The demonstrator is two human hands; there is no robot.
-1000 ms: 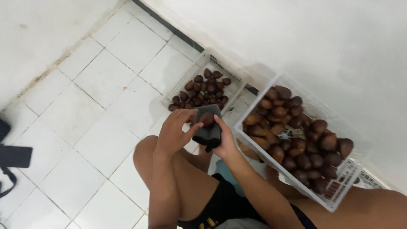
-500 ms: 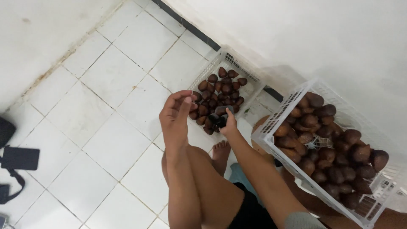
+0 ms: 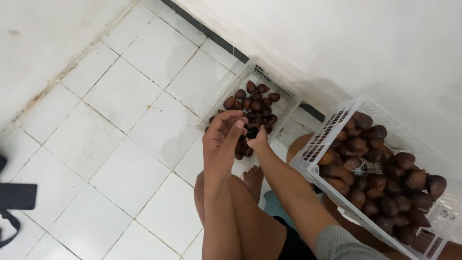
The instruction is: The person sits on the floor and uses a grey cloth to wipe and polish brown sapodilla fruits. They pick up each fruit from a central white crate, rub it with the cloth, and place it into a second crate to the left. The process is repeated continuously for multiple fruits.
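My left hand [image 3: 220,140] hovers with its fingers spread over the near edge of a small white basket [image 3: 271,77], holding nothing. That basket holds several dark brown, scaly fruits [image 3: 255,103]. My right hand [image 3: 260,141] is beside the left one, its fingers closed on a dark fruit [image 3: 251,132] just above the pile. A larger white basket [image 3: 312,150] on my right is full of the same brown fruits [image 3: 380,179].
I sit on a white tiled floor [image 3: 120,125] in a corner of white walls [image 3: 337,43]. My bare leg [image 3: 250,226] and foot [image 3: 253,177] lie between the baskets. A flat black object [image 3: 17,195] lies at the left edge.
Both hands have moved forward from above my knee to the small basket. The left hand has come off the dark thing and spread its fingers; the right hand still has it.
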